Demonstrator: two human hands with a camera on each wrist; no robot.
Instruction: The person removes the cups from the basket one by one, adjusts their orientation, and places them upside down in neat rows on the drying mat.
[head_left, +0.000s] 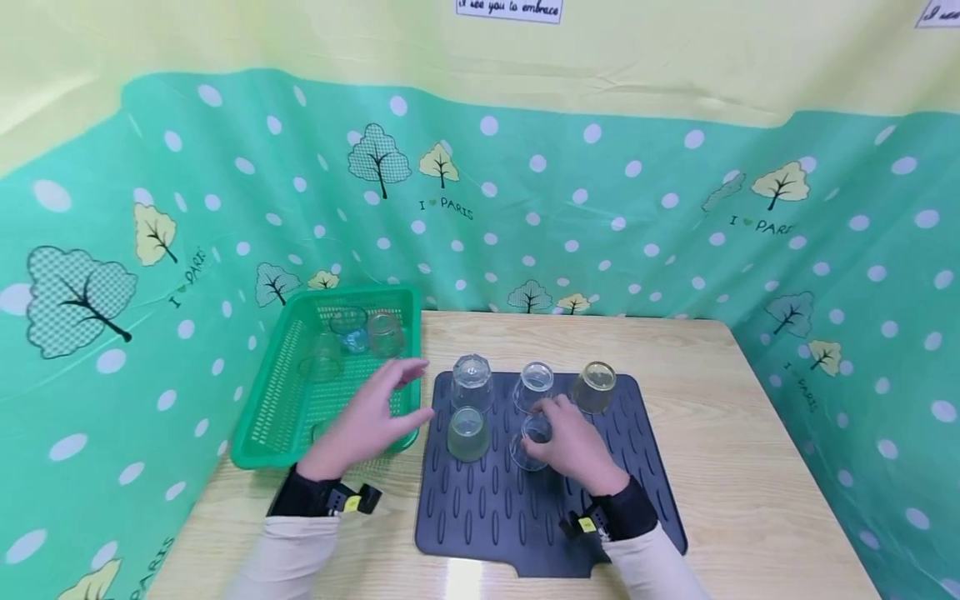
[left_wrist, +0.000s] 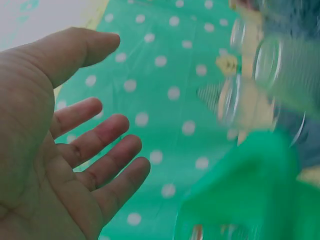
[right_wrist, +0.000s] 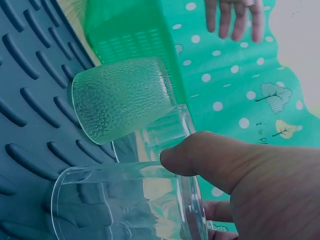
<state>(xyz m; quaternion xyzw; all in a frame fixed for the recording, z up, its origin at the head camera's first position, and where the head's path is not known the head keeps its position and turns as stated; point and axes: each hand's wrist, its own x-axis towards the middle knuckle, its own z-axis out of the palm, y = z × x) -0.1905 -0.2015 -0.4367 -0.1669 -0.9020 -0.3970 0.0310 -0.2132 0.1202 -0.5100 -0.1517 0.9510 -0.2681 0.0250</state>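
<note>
- A clear glass (head_left: pixel 531 446) on the dark mat (head_left: pixel 487 508) is grasped by the right hand (head_left: pixel 573 446).
- The left hand (head_left: pixel 371 417) is held relaxed, grasping nothing, over the green basket (head_left: pixel 262 425) left of the mat.

A light wooden desk (head_left: pixel 750 433) stands enclosed by a green cloth (head_left: pixel 600 217) with white dots and trees, below a yellow wall (head_left: pixel 300 42).

Clear glass (right_wrist: pixel 125 205) smooth, glossy; pebbled glass (right_wrist: pixel 120 97) w/ rough dimpled surface; mat (head_left: pixel 480 508) dark matt rubber, ribbed; basket (head_left: pixel 258 433) green plastic mesh; table (head_left: pixel 735 433) wood-grain, slight sheen.
</note>
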